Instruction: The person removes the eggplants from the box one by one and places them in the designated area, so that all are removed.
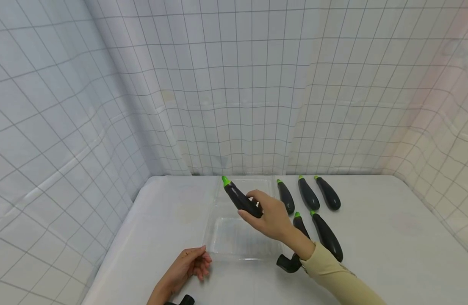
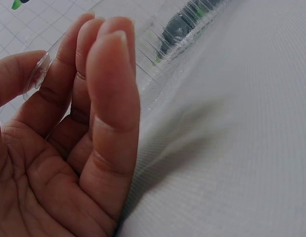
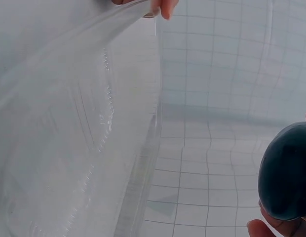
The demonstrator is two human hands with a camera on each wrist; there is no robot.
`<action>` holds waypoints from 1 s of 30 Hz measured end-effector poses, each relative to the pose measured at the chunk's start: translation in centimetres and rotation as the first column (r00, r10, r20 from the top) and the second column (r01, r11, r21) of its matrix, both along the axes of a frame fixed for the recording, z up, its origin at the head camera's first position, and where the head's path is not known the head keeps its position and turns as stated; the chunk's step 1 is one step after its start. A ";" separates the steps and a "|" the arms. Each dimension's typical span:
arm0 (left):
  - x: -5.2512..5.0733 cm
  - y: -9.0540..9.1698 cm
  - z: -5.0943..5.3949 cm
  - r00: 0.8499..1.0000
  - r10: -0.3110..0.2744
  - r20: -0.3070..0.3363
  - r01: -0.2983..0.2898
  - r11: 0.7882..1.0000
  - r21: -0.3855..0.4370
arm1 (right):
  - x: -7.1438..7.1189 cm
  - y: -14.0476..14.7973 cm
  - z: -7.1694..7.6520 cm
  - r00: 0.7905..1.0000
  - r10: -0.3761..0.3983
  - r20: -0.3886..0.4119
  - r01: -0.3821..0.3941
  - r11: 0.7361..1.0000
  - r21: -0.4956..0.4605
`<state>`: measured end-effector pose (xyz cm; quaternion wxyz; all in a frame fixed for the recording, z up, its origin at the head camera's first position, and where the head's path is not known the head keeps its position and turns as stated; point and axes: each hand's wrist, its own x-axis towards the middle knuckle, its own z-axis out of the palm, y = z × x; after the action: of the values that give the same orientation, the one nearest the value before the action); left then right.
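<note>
My right hand (image 1: 271, 215) grips a dark eggplant (image 1: 239, 198) with a bright green stem, holding it above a clear plastic container (image 1: 234, 237). The eggplant's stem points up and away to the left. In the right wrist view the rounded end of the eggplant (image 3: 286, 173) shows at the right edge, between the fingers. At the container's near left corner is my left hand (image 1: 188, 267). Its thumb and forefinger pinch the clear rim (image 2: 37, 79), as the left wrist view shows, while the other fingers are bent beside it.
Several more eggplants (image 1: 326, 235) lie on the white table (image 1: 382, 237) to the right of the container, one partly hidden by my right forearm. White gridded sheets (image 1: 237, 106) hang behind and at both sides. Black wrist mounts (image 1: 289, 263) sit at my wrists.
</note>
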<state>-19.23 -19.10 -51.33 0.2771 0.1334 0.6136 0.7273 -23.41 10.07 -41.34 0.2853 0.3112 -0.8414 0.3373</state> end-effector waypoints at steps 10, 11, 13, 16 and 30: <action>0.0 0.0 0.0 1.000 0.000 0.011 0.000 1.000 0.000 | 0.1 1.3 -0.1 0.999 -0.033 0.012 0.034 0.997 -0.063; 0.0 0.0 0.0 1.000 0.001 0.010 -0.001 1.000 0.001 | 0.1 1.5 -0.1 0.999 -0.032 0.010 0.033 0.997 -0.070; 0.0 0.0 0.0 1.000 0.002 0.010 -0.002 1.000 0.003 | 0.1 1.9 -0.1 0.999 -0.037 -0.003 0.036 0.996 -0.081; 0.0 0.0 0.0 1.000 -0.002 0.011 0.002 1.000 0.010 | 0.1 2.5 -0.1 0.998 -0.057 -0.031 0.054 0.995 -0.087; -0.1 0.0 -0.1 1.000 -0.005 0.004 0.005 1.000 0.007 | 0.5 6.2 -0.6 0.979 -0.199 -0.042 0.196 0.978 -0.077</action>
<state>-19.32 -19.10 -51.41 0.2797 0.1342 0.6102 0.7290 -22.95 16.23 -41.99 0.3493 0.2239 -0.8480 0.3297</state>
